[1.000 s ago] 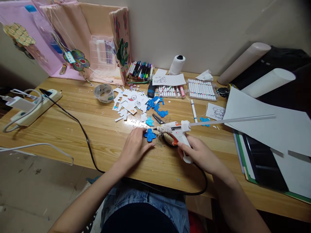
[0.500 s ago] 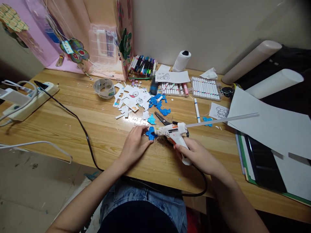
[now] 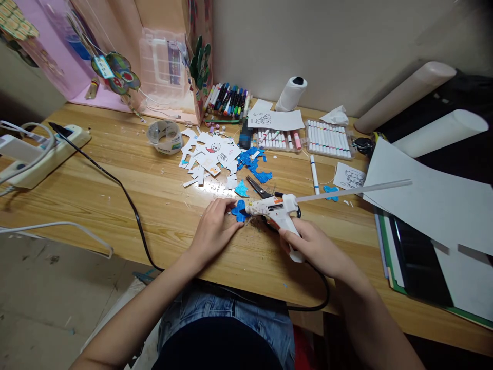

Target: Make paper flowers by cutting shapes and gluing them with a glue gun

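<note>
In my right hand is a white hot glue gun, its fingers wrapped round the grip. A long clear glue stick juts out of its back end. The nozzle points left, right at a blue flower-shaped cutout on the table. My left hand pinches the left edge of that cutout between thumb and fingers. Behind the glue gun lie dark-bladed scissors, partly covered by it. A lighter blue scrap sits just beyond the cutout.
White paper scraps, blue offcuts and a tape roll lie behind my hands. Marker sets stand farther back. A power strip with a black cord is at left; paper sheets cover folders at right.
The view has shifted very slightly. Both hands, the glue gun and the blue cutout keep nearly the same places.
</note>
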`<state>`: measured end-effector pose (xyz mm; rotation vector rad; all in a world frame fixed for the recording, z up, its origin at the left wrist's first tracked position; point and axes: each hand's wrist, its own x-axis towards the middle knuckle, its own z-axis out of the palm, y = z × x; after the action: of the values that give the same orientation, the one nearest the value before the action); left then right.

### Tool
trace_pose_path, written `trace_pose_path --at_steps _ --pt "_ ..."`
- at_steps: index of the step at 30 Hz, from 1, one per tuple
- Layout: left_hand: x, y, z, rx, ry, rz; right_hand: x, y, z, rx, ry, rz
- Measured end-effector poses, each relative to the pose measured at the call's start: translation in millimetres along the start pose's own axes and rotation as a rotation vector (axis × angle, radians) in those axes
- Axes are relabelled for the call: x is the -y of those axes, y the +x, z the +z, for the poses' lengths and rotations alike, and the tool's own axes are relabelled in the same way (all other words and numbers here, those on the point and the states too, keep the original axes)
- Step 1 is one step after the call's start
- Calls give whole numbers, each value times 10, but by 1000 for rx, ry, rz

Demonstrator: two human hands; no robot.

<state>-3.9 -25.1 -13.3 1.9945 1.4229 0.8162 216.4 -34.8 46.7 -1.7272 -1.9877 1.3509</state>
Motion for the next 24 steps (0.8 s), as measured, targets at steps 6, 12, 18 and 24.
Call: trace_pose_path --at_steps 6,12,18,24 --pt "-10 5 -12 13 7 12 14 -10 -4 5 -7 5" --pt "-7 4 -8 12 -6 10 5 -26 -18 7 -4 14" --pt "-5 1 -6 8 -7 12 11 -38 -38 -25 -20 12" --pt "-3 4 -10 14 -11 13 25 -33 -36 -21 11 23"
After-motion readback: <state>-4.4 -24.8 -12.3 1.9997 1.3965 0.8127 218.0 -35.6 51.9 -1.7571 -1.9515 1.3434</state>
